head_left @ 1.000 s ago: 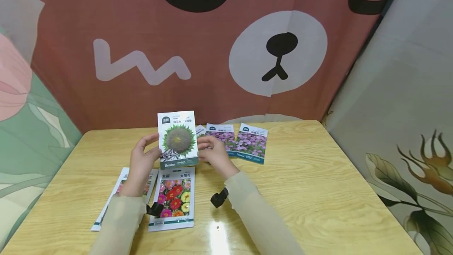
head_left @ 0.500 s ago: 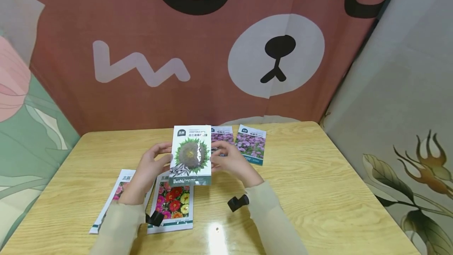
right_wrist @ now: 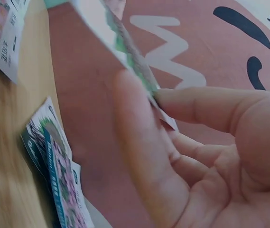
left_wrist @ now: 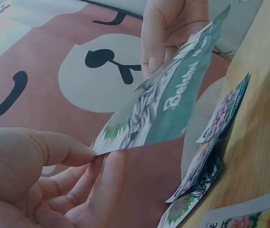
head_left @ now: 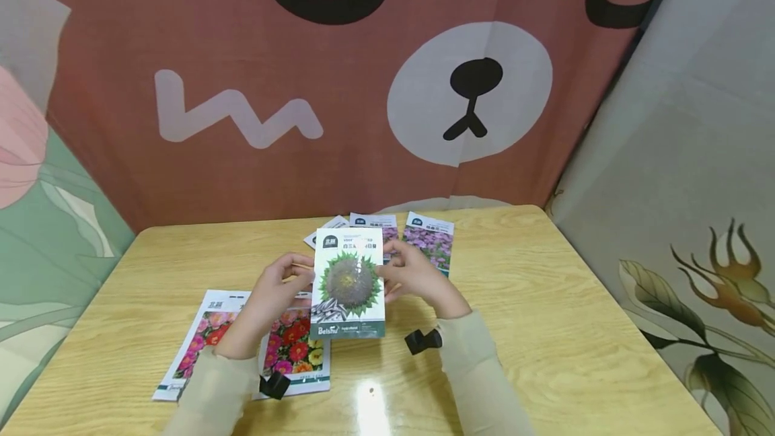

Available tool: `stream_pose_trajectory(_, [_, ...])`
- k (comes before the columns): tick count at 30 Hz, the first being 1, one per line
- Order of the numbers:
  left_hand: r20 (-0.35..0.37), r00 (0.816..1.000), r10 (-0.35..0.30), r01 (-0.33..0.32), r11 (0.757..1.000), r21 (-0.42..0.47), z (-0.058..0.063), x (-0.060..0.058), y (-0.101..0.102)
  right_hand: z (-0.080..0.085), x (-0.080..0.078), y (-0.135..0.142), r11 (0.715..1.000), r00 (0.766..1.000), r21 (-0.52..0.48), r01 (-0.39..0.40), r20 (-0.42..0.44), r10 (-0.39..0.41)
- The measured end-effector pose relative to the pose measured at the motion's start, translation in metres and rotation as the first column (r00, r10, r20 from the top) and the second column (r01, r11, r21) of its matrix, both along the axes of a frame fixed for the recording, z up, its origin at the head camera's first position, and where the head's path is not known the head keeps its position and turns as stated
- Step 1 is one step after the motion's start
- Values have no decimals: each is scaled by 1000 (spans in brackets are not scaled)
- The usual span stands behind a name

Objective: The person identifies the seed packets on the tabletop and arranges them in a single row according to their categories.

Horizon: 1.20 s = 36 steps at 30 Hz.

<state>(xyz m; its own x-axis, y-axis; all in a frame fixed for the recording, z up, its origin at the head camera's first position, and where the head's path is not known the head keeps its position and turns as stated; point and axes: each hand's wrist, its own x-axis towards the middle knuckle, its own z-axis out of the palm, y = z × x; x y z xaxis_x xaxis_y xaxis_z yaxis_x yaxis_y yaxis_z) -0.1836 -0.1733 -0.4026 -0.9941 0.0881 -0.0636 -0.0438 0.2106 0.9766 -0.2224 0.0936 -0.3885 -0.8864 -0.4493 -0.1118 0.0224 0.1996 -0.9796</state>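
Note:
A sunflower seed packet [head_left: 348,284] is held up over the table, its front facing the head camera. My left hand [head_left: 276,298] pinches its left edge between thumb and fingers, as the left wrist view shows close up. On the opposite edge, thumb and fingers of my right hand [head_left: 424,280] pinch it too. Beneath and behind my left hand lie two seed packets with bright flowers, one at the left [head_left: 202,335] and one partly covered by the held packet [head_left: 297,348].
At the back of the table, purple-flower packets [head_left: 430,237] lie beside another sunflower packet [left_wrist: 180,211] that is partly covered. The wooden table [head_left: 533,328] ends at a curtain [head_left: 242,173] with a bear print. A patterned cloth [head_left: 684,153] hangs on the right.
Both hands have carried the sunflower packet to the right and nearer to me. The flower packet at the left shows more, and the sunflower packet at the back has come back into sight.

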Motion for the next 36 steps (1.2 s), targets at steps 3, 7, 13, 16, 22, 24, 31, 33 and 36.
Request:
stream_pose_trajectory(3, [11, 1000, -19, 18, 1000, 19, -2, 0, 3, 1, -1, 5, 999, 1000, 27, -21, 2, 21])
stream_pose_trajectory(7, [29, 998, -52, 51, 998, 37, -4, 0, 7, 2, 0, 10, 996, 999, 87, -34, 26, 32])
stream_pose_trajectory(13, [68, 994, -84, 82, 996, 28, -8, 2, 11, 3, 2, 16, 982, 995, 168, -82, 61, 73])
stream_pose_trajectory(16, [85, 991, -103, 102, 995, 16, -12, 2, 12, 2, 2, 17, 979, 993, 174, -104, 78, 91])
stream_pose_trajectory(22, [115, 983, -141, 145, 989, -23, -19, 2, 15, -2, 0, 20, 973, 985, 190, -132, 134, 108])
stream_pose_trajectory(24, [124, 982, -145, 152, 987, -44, -21, 1, 17, -4, -1, 20, 971, 983, 194, -140, 147, 112])
stream_pose_trajectory(31, [158, 974, -161, 183, 973, -140, -29, 0, 18, -15, -5, 20, 961, 975, 221, -165, 181, 126])
stream_pose_trajectory(33, [166, 972, -165, 191, 969, -156, -31, -1, 17, -19, -7, 19, 958, 974, 230, -171, 185, 130])
stream_pose_trajectory(36, [174, 970, -170, 200, 965, -168, -35, -2, 17, -24, -8, 18, 953, 973, 244, -179, 190, 134])
